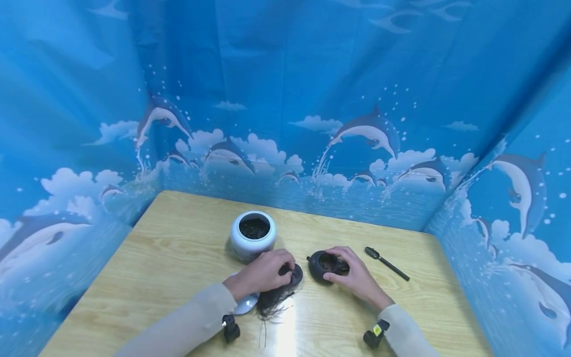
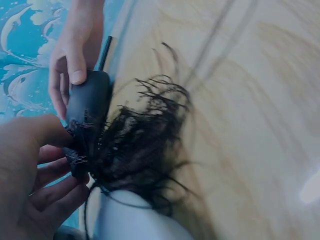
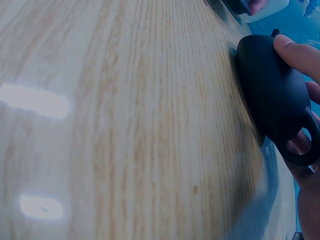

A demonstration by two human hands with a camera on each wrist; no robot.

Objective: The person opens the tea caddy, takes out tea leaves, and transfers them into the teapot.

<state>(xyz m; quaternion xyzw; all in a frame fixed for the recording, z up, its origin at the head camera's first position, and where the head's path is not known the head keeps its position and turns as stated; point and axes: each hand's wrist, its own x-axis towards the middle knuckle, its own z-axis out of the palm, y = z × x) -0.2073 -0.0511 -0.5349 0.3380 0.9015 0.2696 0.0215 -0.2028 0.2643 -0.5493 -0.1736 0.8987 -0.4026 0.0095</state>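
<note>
My left hand (image 1: 269, 270) pinches a small dark round lid (image 1: 296, 274) low over the table, its fingers partly covering it. Just below that hand spreads a clump of dark, wiry dried tea strands (image 2: 145, 130). The strands overlap a white glossy dish or lid (image 1: 244, 303), mostly hidden under the left forearm. My right hand (image 1: 350, 271) grips a dark, lidless teapot (image 3: 272, 82), thumb on one side of the mouth and fingers on the other. The teapot stands upright, its handle loop (image 3: 305, 147) near the right palm.
A white round jar (image 1: 253, 243) with dark leaves inside stands behind the left hand. To the right of the teapot lies a dark slim scoop or brush (image 1: 387, 263). Dolphin-print curtains (image 1: 285, 99) surround the light wooden table (image 1: 178, 238).
</note>
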